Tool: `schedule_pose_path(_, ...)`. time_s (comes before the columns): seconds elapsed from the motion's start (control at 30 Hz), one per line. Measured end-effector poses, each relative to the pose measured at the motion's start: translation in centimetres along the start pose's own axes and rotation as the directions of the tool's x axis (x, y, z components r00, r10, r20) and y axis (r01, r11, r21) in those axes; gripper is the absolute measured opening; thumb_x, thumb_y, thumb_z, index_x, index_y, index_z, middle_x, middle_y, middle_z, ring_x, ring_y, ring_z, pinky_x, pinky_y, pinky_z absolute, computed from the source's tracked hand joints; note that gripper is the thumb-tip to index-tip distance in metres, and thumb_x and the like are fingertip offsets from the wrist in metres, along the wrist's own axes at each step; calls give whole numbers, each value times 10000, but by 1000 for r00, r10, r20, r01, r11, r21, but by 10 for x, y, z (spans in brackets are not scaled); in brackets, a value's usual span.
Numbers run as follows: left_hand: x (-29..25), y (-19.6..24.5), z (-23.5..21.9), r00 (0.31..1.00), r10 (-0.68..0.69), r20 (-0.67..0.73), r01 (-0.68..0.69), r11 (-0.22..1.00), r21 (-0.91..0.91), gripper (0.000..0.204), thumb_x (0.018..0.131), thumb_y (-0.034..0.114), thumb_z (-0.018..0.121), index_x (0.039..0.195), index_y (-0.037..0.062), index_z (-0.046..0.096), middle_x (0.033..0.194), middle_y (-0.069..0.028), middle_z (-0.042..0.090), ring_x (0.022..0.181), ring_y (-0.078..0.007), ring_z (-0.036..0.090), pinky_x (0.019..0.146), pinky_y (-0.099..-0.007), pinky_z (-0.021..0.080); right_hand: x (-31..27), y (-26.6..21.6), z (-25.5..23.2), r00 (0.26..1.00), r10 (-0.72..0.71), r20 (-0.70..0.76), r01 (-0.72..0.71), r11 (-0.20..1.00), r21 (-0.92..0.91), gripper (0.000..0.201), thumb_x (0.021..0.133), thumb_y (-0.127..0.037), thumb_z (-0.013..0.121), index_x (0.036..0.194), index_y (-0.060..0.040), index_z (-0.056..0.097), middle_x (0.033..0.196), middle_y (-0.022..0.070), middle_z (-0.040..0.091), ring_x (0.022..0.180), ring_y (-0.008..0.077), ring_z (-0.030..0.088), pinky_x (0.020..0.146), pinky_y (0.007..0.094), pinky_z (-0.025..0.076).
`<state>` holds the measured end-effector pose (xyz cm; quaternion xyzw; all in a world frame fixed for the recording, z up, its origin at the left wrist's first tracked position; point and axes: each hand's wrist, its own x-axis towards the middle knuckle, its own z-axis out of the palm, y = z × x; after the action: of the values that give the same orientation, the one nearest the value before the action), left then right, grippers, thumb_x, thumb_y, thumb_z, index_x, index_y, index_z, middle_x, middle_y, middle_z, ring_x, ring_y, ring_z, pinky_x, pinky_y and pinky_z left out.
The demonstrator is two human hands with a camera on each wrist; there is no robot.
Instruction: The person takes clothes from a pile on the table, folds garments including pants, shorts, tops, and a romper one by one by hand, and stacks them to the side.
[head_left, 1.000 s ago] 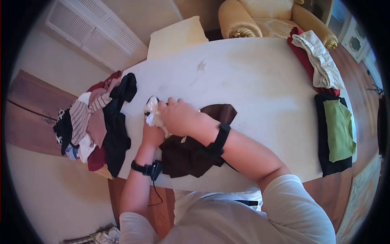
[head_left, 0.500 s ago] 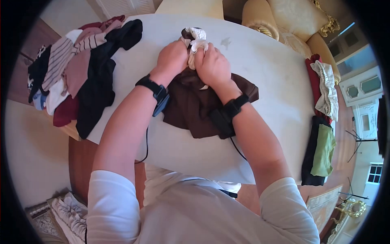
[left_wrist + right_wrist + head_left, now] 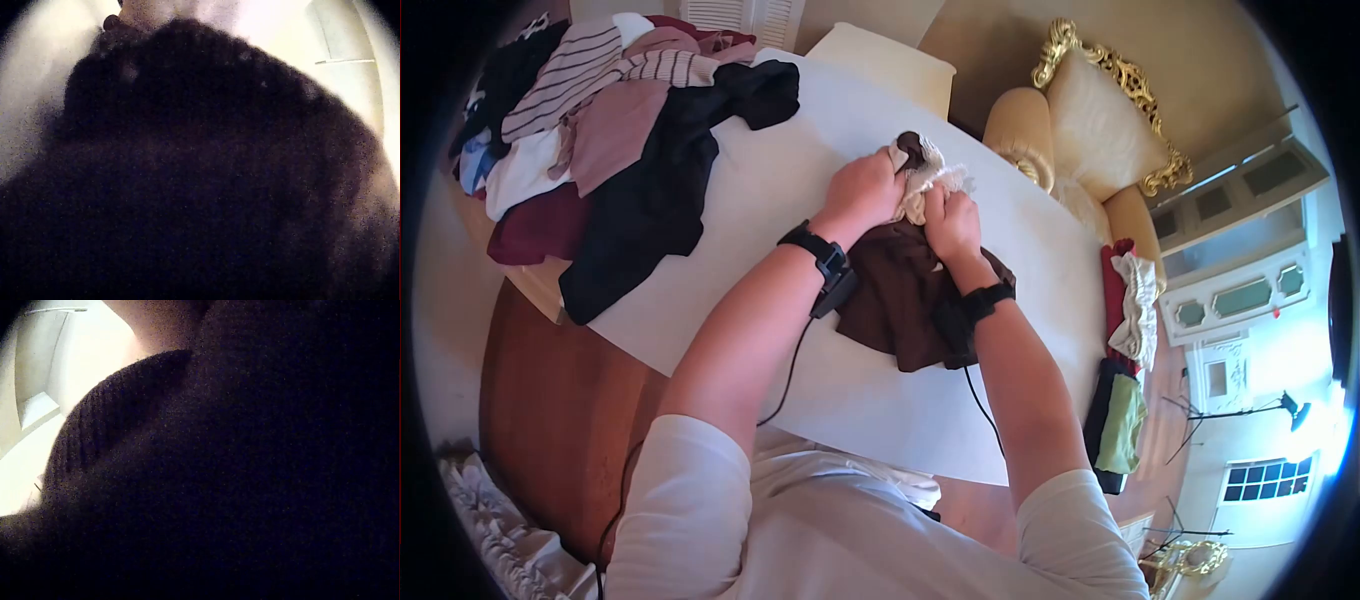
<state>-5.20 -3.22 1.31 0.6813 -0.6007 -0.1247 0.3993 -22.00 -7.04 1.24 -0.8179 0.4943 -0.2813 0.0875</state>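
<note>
A dark brown garment (image 3: 892, 290) with cream, ruffled-looking trim (image 3: 920, 184) is bunched up over the white table (image 3: 750, 195). My left hand (image 3: 866, 190) grips its far end on the left side, fingers curled into the cloth. Close beside it, my right hand (image 3: 953, 222) pinches the trim between thumb and fingers. The brown body of the garment hangs below both hands toward my front. Dark cloth (image 3: 187, 162) fills most of the left wrist view, and ribbed dark cloth (image 3: 94, 431) shows in the right wrist view; the fingertips are hidden there.
A heap of clothes, with a striped top (image 3: 565, 85) and black garment (image 3: 650, 200), lies at the table's left. Along the right edge are folded pieces: a white one (image 3: 1137, 310), a red one (image 3: 1112, 300) and a green one (image 3: 1122, 425). A gold armchair (image 3: 1100, 130) stands behind.
Both hands first moved away from me over the table, carrying the garment's trimmed end, then shifted rightward. The left hand came out from behind the right one. The head view has turned.
</note>
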Motion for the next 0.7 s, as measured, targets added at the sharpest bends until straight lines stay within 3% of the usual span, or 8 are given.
schedule_pose_path(0.23, -1, -11, -7, 999, -35, 37, 43, 968, -246, 327, 946, 277, 587, 1138, 17, 639, 977, -266, 704, 937, -486, 657, 833, -557, 528, 10, 2, -16, 997, -62, 54, 62, 998, -10, 489, 984, -367, 574, 854, 90, 687, 888, 359, 653, 919, 546, 634, 801, 583, 507)
schedule_pose_path(0.37, 7, -23, -4, 1000, -23, -19, 15, 926, -378, 350, 956, 310, 586, 1108, -1, 634, 958, -292, 689, 949, -485, 651, 835, -522, 530, 20, -5, -49, 973, -168, 156, 202, 950, -238, 411, 968, -385, 621, 958, 19, 695, 959, 315, 679, 925, 523, 641, 769, 546, 522)
schedule_pose_path(0.43, 20, -28, -3, 985, -148, -85, 62, 774, -631, 354, 987, 321, 537, 1144, 12, 606, 1011, -303, 693, 995, -490, 646, 847, -540, 514, 29, -10, -75, 985, 10, 170, 20, 984, -177, 418, 942, -437, 668, 1050, -34, 697, 990, 273, 700, 910, 485, 663, 768, 494, 535)
schedule_pose_path(0.47, 27, -27, -5, 970, -164, -177, -35, 628, -777, 415, 996, 366, 545, 1162, -12, 592, 1038, -299, 694, 1013, -461, 657, 867, -486, 512, 32, 0, -86, 990, -33, 136, 57, 983, -173, 437, 922, -449, 700, 1077, -40, 699, 958, 244, 713, 876, 447, 682, 769, 470, 538)
schedule_pose_path(0.5, 35, -28, -8, 980, -186, -69, 9, 391, -920, 449, 1009, 377, 552, 1195, -30, 601, 1076, -220, 712, 1009, -347, 683, 884, -422, 510, 34, 11, -97, 992, -75, 101, 92, 981, -172, 463, 902, -460, 732, 1104, -45, 700, 926, 215, 727, 842, 409, 700, 770, 445, 541)
schedule_pose_path(0.53, 30, -18, -32, 985, -168, -26, 31, 327, -945, 416, 1021, 330, 537, 1223, -27, 603, 1102, -155, 700, 1015, -252, 667, 892, -390, 512, 37, 17, -105, 998, -25, 50, 24, 999, 25, 455, 873, -444, 775, 1108, -58, 714, 859, 129, 737, 794, 263, 704, 738, 385, 537)
schedule_pose_path(0.57, 25, -8, -57, 989, -146, 17, 55, 262, -964, 388, 1032, 284, 521, 1252, -24, 605, 1129, -90, 689, 1021, -157, 650, 900, -358, 513, 38, 9, -122, 999, -25, 43, 24, 1000, 18, 455, 873, -444, 775, 1108, -58, 714, 859, 129, 737, 794, 263, 704, 738, 385, 537)
schedule_pose_path(0.7, 34, 13, -103, 995, -100, -8, 14, 213, -977, 426, 1040, 296, 516, 1313, -22, 595, 1159, -87, 685, 1050, -157, 644, 922, -343, 503, 49, -21, -198, 981, 55, 184, -17, 979, -203, 286, 914, -290, 753, 1068, -52, 716, 792, 55, 712, 765, 123, 660, 694, 311, 516)
